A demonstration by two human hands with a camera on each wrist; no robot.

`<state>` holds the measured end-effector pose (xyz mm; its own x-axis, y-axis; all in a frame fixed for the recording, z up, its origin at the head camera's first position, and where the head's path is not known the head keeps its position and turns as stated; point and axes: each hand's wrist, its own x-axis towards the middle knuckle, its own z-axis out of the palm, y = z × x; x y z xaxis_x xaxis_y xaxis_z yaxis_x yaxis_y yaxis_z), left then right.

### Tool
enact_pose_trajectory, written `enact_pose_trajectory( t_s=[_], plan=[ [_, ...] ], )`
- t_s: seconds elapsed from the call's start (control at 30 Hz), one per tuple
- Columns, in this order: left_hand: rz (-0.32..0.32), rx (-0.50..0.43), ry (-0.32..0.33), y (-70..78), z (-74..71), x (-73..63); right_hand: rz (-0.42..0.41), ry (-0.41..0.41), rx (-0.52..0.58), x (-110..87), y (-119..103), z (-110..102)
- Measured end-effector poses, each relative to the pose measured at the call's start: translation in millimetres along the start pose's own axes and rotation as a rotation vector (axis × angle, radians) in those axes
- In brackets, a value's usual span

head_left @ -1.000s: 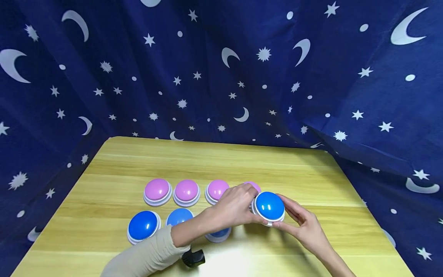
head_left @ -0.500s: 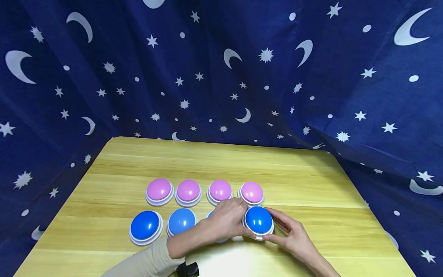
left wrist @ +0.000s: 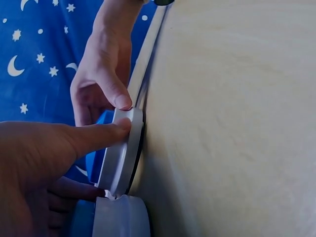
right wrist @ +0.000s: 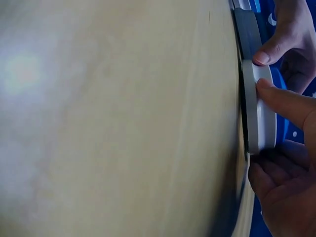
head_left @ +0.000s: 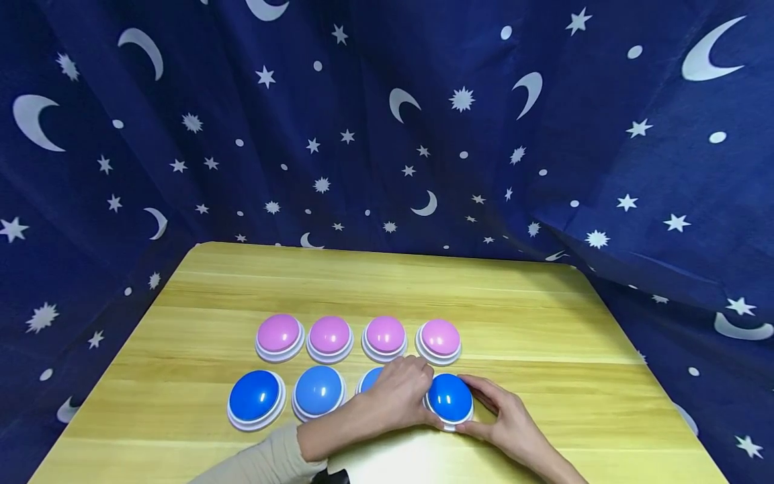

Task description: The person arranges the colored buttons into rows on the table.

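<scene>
Between my two hands is a push button [head_left: 450, 396] with a dark blue dome and a round white base, at the right end of the front row. My left hand [head_left: 396, 396] grips it from the left, its thumb on the white base [left wrist: 121, 158] in the left wrist view. From the right, my right hand [head_left: 508, 423] holds the same base [right wrist: 261, 108], thumb at the front and fingers round the far side. The base sits close over the table. Left of it, another blue button [head_left: 370, 378] is partly covered by my left hand.
Two more blue buttons, one darker [head_left: 254, 395] and one lighter [head_left: 318, 391], stand farther left in the front row. Behind runs a row of several pink buttons [head_left: 385, 335]. The wooden table [head_left: 544, 323] ends at a dark blue curtain [head_left: 363, 101] with moons and stars.
Both hands have brought the dark blue button down and toward the left, from over the rightmost pink button to the front row's end. That pink button now shows fully.
</scene>
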<state>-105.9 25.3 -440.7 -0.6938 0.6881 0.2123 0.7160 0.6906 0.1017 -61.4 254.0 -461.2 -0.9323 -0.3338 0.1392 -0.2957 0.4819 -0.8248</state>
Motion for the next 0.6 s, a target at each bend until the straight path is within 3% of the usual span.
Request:
enact_pose_trajectory(
  t_s=[0.23,0.6],
  plan=[
    [-0.004,0.036,-0.007,1.2,1.2,-1.2,0.04,-0.013,-0.101,0.3,-2.9,0.7],
    [0.012,0.057,0.006,-0.2,2.4,-1.1,0.027,0.016,-0.124,1.4,-1.9,0.7]
  ],
)
